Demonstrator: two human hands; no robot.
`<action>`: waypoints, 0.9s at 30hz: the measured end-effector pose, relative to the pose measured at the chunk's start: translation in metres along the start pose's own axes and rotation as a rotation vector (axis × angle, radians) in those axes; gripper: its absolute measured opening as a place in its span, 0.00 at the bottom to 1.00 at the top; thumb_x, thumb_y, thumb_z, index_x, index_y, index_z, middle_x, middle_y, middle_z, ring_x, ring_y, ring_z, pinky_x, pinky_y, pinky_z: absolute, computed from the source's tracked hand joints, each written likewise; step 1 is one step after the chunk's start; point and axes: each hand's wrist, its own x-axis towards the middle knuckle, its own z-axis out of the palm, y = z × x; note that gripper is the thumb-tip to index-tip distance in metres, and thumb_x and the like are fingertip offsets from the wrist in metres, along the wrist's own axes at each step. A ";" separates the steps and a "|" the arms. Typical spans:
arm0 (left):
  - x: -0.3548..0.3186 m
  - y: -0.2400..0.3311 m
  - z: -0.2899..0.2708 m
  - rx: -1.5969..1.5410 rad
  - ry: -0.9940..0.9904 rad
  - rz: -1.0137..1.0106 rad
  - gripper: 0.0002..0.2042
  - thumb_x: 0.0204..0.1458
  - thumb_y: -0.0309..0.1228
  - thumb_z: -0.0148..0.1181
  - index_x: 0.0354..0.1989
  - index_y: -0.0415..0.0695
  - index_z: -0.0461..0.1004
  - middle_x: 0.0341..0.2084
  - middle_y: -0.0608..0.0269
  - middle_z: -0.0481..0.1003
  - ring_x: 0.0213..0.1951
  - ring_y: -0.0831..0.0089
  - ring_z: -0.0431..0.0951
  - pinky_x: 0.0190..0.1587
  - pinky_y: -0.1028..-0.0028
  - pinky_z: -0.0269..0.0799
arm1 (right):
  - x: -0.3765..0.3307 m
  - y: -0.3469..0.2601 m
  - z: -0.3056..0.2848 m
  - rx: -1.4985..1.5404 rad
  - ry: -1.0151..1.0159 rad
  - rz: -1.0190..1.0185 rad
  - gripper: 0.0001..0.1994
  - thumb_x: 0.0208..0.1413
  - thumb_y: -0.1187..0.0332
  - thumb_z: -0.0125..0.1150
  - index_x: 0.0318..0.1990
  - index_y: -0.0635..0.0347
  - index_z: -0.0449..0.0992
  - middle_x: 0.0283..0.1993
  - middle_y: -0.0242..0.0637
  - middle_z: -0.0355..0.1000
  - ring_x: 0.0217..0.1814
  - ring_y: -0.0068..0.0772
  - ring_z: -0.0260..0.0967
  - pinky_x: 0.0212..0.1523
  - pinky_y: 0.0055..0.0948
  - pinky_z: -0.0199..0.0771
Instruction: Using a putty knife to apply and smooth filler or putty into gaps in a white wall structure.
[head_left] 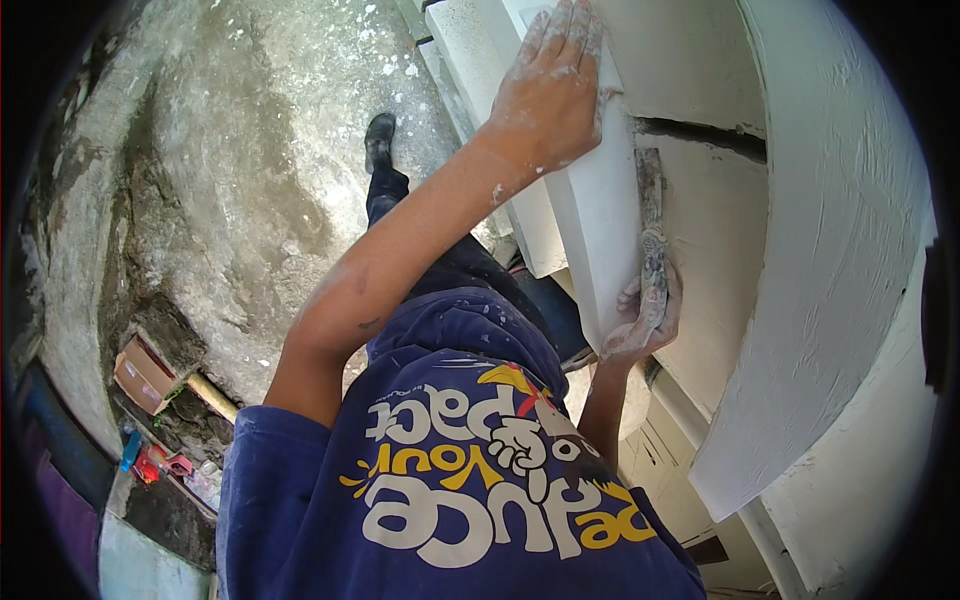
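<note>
My left hand lies flat on a long white plastered beam, fingers stretched out and close together, with white dust on the skin. A pale, thin edge shows beside its palm; what it belongs to I cannot make out. Lower down, by the near end of the beam, my right hand is closed around a plaster-caked putty knife. Its narrow, crusted length points away from me along the beam's right side. Part of the right hand's fingers is hidden behind the tool.
A dark gap splits the cream panel right of the beam. A broad curved white surface stands farther right. My booted foot is on the stained, paint-spattered concrete floor. A cardboard box and coloured odds and ends lie at lower left.
</note>
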 end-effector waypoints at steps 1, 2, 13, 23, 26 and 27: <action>0.012 -0.003 -0.009 -0.009 -0.114 -0.066 0.34 0.56 0.38 0.57 0.65 0.22 0.62 0.71 0.32 0.55 0.75 0.43 0.51 0.77 0.53 0.38 | -0.001 0.002 -0.001 0.002 0.013 -0.017 0.26 0.63 0.55 0.60 0.57 0.73 0.75 0.27 0.32 0.73 0.24 0.18 0.64 0.24 0.18 0.61; 0.015 0.001 -0.016 -0.006 -0.119 -0.069 0.34 0.56 0.38 0.57 0.65 0.22 0.62 0.71 0.32 0.55 0.75 0.43 0.51 0.77 0.53 0.38 | 0.000 0.004 -0.001 0.004 0.011 -0.012 0.26 0.63 0.55 0.60 0.57 0.73 0.75 0.27 0.32 0.73 0.24 0.18 0.64 0.24 0.18 0.61; -0.032 0.028 0.027 0.071 0.205 0.076 0.33 0.53 0.38 0.60 0.61 0.21 0.66 0.67 0.29 0.60 0.73 0.43 0.54 0.77 0.53 0.41 | 0.001 0.006 -0.001 0.139 -0.028 -0.057 0.23 0.64 0.60 0.59 0.56 0.75 0.75 0.27 0.36 0.74 0.24 0.21 0.63 0.25 0.21 0.63; -0.038 0.029 0.018 0.150 0.177 0.101 0.33 0.54 0.39 0.60 0.61 0.23 0.67 0.63 0.33 0.66 0.71 0.47 0.60 0.76 0.53 0.43 | 0.000 0.009 -0.005 0.209 -0.059 -0.077 0.22 0.64 0.63 0.58 0.56 0.75 0.75 0.27 0.38 0.74 0.24 0.22 0.63 0.26 0.21 0.64; -0.039 0.022 0.013 0.141 0.030 0.089 0.35 0.59 0.41 0.57 0.69 0.28 0.59 0.70 0.38 0.59 0.74 0.51 0.55 0.77 0.53 0.41 | 0.002 0.011 -0.007 0.177 -0.053 -0.045 0.22 0.64 0.62 0.58 0.56 0.75 0.75 0.28 0.38 0.74 0.24 0.22 0.63 0.27 0.21 0.64; -0.033 0.013 0.010 0.106 0.076 0.137 0.34 0.56 0.39 0.59 0.66 0.26 0.62 0.69 0.37 0.61 0.73 0.50 0.56 0.77 0.52 0.41 | 0.003 0.011 -0.006 0.202 -0.055 -0.049 0.22 0.63 0.62 0.58 0.55 0.75 0.75 0.28 0.38 0.74 0.24 0.21 0.63 0.27 0.21 0.64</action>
